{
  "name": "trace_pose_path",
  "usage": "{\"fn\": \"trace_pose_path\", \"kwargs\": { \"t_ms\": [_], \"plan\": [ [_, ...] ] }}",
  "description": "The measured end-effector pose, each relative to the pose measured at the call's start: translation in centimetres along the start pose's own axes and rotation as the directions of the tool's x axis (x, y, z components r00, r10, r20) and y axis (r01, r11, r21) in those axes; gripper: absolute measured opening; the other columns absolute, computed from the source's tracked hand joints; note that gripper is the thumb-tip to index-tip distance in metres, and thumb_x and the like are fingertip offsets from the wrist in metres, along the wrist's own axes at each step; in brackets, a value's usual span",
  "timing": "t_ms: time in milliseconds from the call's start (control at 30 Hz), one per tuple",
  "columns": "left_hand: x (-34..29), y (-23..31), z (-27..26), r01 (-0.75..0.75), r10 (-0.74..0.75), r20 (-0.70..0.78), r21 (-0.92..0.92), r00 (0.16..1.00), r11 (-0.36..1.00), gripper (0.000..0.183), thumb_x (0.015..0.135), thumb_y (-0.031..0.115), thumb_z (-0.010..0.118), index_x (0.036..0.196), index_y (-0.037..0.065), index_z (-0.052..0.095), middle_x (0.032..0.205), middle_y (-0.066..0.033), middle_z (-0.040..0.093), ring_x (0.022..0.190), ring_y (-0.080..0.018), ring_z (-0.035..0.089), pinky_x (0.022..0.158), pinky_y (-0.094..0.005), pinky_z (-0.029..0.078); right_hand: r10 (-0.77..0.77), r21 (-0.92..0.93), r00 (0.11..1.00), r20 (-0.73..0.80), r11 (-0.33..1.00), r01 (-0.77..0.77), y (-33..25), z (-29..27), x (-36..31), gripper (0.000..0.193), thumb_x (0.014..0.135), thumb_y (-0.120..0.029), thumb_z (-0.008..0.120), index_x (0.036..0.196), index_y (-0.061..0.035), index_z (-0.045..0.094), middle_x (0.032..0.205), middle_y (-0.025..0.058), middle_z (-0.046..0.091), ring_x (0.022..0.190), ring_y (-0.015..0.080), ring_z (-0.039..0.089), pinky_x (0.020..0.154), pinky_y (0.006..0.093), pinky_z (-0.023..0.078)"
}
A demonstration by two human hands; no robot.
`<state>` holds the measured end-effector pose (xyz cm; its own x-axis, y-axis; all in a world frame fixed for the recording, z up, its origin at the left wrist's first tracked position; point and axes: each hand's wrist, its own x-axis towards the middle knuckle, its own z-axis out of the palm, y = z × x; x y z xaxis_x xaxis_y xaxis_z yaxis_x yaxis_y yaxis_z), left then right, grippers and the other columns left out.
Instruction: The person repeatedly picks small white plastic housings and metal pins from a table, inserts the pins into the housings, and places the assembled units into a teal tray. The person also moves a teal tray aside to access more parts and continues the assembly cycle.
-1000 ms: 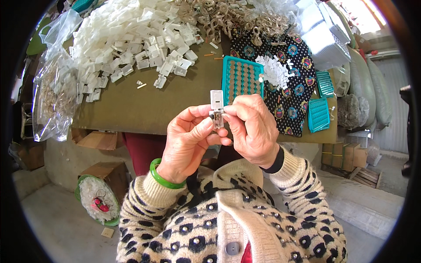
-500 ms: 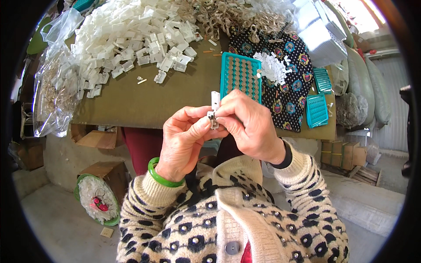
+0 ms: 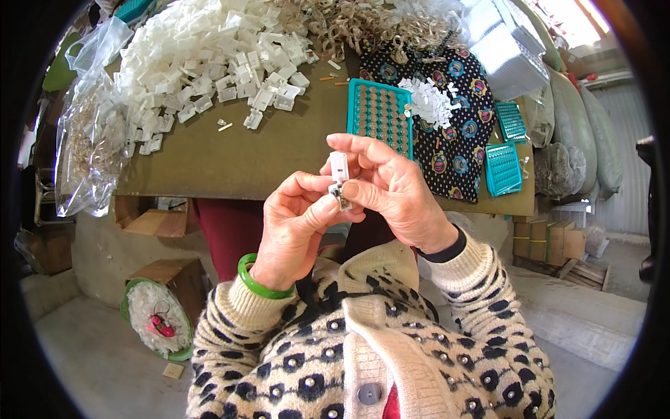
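Note:
A small white hinged plastic case (image 3: 339, 166) with its lid swung up is held over the table's near edge. Small metal-looking bits show in its lower half; their kind is too small to make out. My left hand (image 3: 293, 216), with a green bangle at its wrist, pinches the lower half between thumb and fingers. My right hand (image 3: 401, 192) presses its thumb on the case near the hinge, its forefinger stretched out behind the lid. Just beyond sits a teal tray (image 3: 354, 105) holding rows of round, coin-like discs.
A big heap of white plastic cases (image 3: 209, 56) covers the table's far left, beside a clear bag (image 3: 91, 153). White slips (image 3: 429, 103) lie on a patterned black cloth (image 3: 457, 150). Stacked teal trays (image 3: 504, 170) sit at right. Tangled brown strands (image 3: 377, 24) lie behind.
My right forefinger has lifted and straightened away from the case, while the right thumb has come against it. The lid now tilts slightly. My left hand keeps its pinch.

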<state>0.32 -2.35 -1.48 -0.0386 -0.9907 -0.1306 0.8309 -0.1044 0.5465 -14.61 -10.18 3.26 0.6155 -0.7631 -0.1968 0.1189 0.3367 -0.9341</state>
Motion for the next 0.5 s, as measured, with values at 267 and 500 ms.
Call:
{"fn": "trace_pose_path", "kwargs": {
  "t_ms": [267,500],
  "plan": [
    [-0.13,0.21,0.13,0.035,-0.032,0.023,-0.165,0.999,0.986,0.021,0.092,0.006,0.065,0.111,0.000,0.057,0.108,-0.0181,0.068,0.096,-0.0299,0.070,0.089,-0.0448,0.059,-0.449,-0.446,0.887,-0.112,0.820,0.358,0.55,0.54,-0.32,0.015,0.092,0.002,0.064,0.105,-0.0001,0.069,0.091,0.0066,0.071,0.080,0.0096,0.067,0.071,0.0220,0.053],
    [-0.13,-0.14,0.41,0.013,-0.004,0.048,-0.188,0.999,0.982,0.021,0.091,0.003,0.066,0.110,0.000,0.058,0.108,-0.0177,0.068,0.099,-0.0283,0.069,0.090,-0.0439,0.058,-0.563,-0.657,0.826,-0.041,0.638,0.402,0.00,0.85,-0.76,0.015,0.086,0.006,0.066,0.100,0.0003,0.067,0.087,0.0101,0.069,0.075,0.0164,0.069,0.065,0.0261,0.055]
  ]
}}
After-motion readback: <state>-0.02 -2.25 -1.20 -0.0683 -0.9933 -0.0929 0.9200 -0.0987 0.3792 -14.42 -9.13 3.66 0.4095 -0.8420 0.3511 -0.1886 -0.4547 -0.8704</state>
